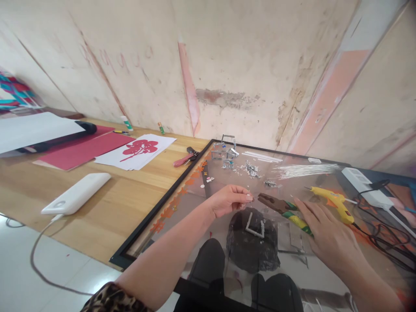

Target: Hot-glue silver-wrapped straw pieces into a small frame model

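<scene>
My left hand (232, 200) is closed in a pinch above the glass tabletop. Whatever lies between its fingertips is too small to name. Pliers (282, 210) with rusty brown jaws and green-and-yellow handles are in my right hand (325, 223), their jaws pointing at my left fingertips with a small gap between. Just below them, a grey angular frame piece (255, 226) lies over a dark round patch (237, 247). Several small grey frame structures (227, 154) stand at the table's far corner, near a heap of grey scraps (251, 169).
A bundle of thin white wires (305, 170) and white strips (261, 156) lie toward the wall. On the right are a yellow glue gun (334, 201), a power strip (367, 186) and black cables. The wooden table holds a white power bank (78, 193), scissors (184, 160) and papers (152, 158).
</scene>
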A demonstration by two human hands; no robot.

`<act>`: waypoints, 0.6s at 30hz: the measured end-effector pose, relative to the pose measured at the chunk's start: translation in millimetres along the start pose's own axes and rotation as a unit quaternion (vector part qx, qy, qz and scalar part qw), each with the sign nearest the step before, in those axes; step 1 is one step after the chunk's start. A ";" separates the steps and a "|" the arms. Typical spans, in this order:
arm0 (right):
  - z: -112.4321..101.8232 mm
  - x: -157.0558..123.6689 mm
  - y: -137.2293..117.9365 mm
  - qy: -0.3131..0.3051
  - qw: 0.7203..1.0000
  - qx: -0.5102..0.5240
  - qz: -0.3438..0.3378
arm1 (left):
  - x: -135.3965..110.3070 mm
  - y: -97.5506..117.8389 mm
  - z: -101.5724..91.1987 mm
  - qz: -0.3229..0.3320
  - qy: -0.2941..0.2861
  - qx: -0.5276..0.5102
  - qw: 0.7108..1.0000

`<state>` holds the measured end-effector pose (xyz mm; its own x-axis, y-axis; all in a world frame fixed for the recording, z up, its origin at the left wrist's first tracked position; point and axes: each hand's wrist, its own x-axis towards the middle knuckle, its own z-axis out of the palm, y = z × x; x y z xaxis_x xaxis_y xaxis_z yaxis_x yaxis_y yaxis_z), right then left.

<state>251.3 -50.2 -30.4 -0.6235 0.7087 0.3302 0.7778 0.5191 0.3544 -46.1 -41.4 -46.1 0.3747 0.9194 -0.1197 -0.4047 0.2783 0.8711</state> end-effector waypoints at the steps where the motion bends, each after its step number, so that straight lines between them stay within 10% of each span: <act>1: -0.1 -0.3 -0.2 -0.001 1.000 -0.002 -0.001 | -0.6 0.7 0.3 -0.005 -0.005 0.002 1.000; 18: 0.2 -0.9 -4.3 0.015 0.999 -0.015 -0.025 | -2.7 3.3 2.9 -0.050 -0.004 -0.007 0.999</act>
<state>248.6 -53.0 -32.5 -0.6633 0.6678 0.3379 0.7437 0.5377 0.3973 -46.0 -43.8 -41.6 0.4210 0.8843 -0.2021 -0.3758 0.3728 0.8484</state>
